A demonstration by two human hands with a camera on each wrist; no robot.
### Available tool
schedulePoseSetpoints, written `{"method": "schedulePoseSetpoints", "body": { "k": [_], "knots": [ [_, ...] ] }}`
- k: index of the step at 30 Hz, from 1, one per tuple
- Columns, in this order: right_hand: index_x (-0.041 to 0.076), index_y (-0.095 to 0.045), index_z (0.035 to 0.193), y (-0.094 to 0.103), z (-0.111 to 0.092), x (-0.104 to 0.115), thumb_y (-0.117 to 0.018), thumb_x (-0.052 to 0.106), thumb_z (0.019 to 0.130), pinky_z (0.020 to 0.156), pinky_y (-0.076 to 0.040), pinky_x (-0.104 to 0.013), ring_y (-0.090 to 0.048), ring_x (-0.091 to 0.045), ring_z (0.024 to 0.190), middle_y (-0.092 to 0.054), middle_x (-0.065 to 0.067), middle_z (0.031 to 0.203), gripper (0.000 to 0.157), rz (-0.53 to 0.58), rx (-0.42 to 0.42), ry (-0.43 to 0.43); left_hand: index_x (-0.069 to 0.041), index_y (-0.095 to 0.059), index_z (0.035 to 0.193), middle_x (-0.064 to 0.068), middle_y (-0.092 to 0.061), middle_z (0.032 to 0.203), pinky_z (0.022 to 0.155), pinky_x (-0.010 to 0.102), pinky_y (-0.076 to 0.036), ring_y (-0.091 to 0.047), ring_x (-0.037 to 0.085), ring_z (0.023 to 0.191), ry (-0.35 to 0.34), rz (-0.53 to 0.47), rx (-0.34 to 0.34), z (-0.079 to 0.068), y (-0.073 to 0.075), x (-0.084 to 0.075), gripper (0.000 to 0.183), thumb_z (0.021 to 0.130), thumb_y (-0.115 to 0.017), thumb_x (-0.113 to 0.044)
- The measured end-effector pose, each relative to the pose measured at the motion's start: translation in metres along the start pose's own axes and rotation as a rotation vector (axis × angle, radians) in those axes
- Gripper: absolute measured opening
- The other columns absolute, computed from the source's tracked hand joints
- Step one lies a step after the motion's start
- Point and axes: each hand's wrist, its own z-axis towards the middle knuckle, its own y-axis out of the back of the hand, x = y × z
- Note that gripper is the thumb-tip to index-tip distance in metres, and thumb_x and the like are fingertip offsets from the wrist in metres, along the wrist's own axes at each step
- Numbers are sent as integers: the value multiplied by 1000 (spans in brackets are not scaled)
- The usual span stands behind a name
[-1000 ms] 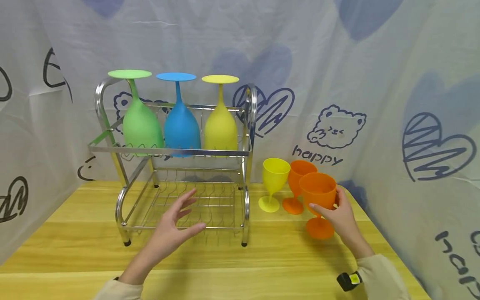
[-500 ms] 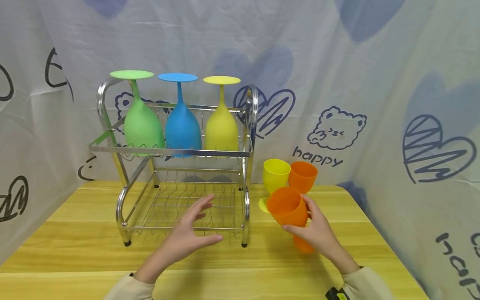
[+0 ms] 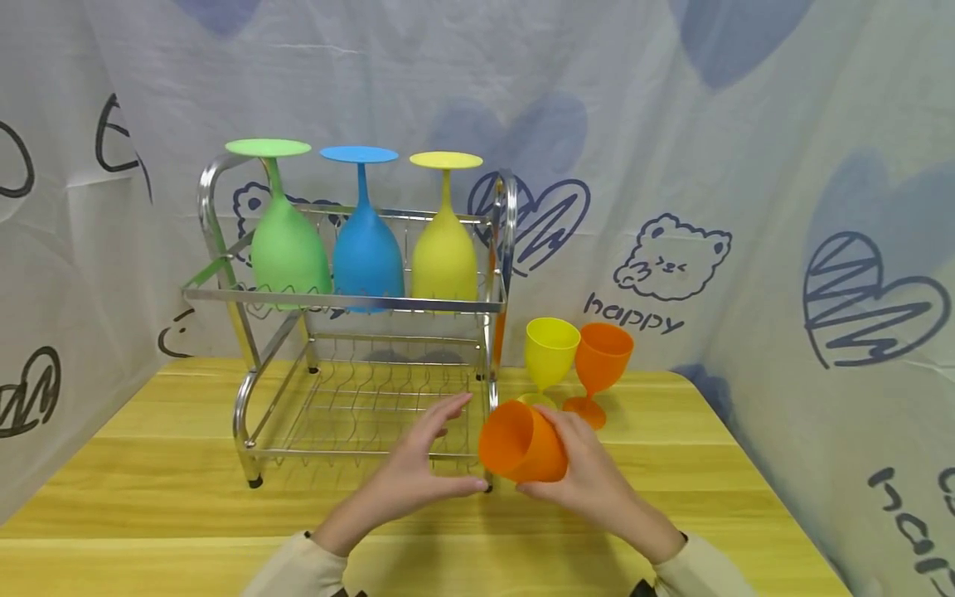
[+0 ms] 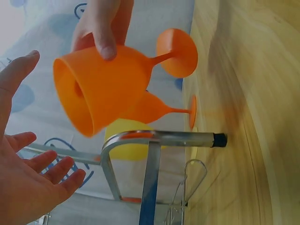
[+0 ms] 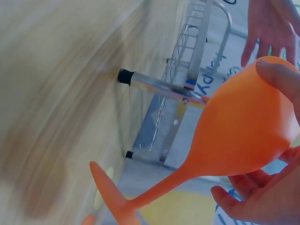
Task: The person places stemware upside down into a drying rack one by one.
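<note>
My right hand (image 3: 589, 477) grips an orange goblet (image 3: 522, 444) by its bowl, thumb on one side and fingers on the other. The goblet is tilted, its mouth turned left toward my left hand (image 3: 418, 477). In the left wrist view the held goblet (image 4: 105, 86) shows its stem and round foot, off the tabletop. My left hand holds nothing; its fingers are spread and thumb apart, close to the goblet's rim. In the right wrist view the goblet's bowl (image 5: 239, 126) lies between thumb and fingers, and the left hand (image 5: 272, 33) appears beyond it.
A two-tier metal rack (image 3: 373, 303) stands behind the left hand. Upside-down on its top tier are green (image 3: 289, 249), blue (image 3: 368, 249) and yellow (image 3: 444, 253) goblets. A yellow goblet (image 3: 550, 352) and another orange goblet (image 3: 603, 356) stand upright on the wooden table (image 3: 671, 464) right of the rack.
My right hand has lifted the orange goblet from the table, brought it left and tipped its mouth leftward. My left hand has moved right toward it.
</note>
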Motion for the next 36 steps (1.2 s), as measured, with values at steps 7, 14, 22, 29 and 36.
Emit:
{"method": "schedulePoseSetpoints", "body": {
  "k": [7, 14, 22, 29, 36],
  "knots": [
    [7, -51, 136, -5, 3, 10, -92, 22, 60, 81, -51, -46, -54, -28, 101, -55, -14, 121, 88, -139, 10, 96, -5, -38, 146, 14, -34, 150, 104, 58, -37, -35, 35, 134, -21, 18, 32, 5, -11, 0, 89, 73, -86, -24],
    [5, -53, 135, -7, 6, 17, -93, 26, 60, 79, -50, -42, -53, -27, 101, -55, -14, 118, 87, -229, 21, 148, -4, -41, 145, 17, -37, 147, 98, 65, -37, -39, 39, 130, -34, 77, 32, 7, -17, 1, 86, 74, -86, -24],
    [7, -51, 136, -9, 5, 18, -92, 32, 61, 76, -51, -40, -52, -26, 101, -55, -13, 118, 89, -279, 36, 193, -7, -46, 141, 15, -43, 137, 93, 47, -50, -49, 33, 119, -24, 6, 54, 10, -17, 6, 76, 76, -84, -16],
    [5, -50, 136, -9, -2, 22, -91, 29, 64, 84, -53, -46, -51, -31, 110, -51, -15, 129, 86, -236, -28, 210, -8, -51, 136, 13, -45, 134, 90, 43, -53, -51, 34, 117, -46, -29, 10, 9, -16, 10, 70, 75, -84, -14],
    [2, -58, 118, -10, -20, 22, -85, 10, 71, 94, -48, -28, -51, -29, 111, -53, -13, 123, 54, -5, -344, 352, -6, -49, 136, 14, -47, 135, 90, 39, -53, -48, 35, 121, 9, -193, -99, 5, -9, 13, 70, 75, -82, -3]
  ]
}}
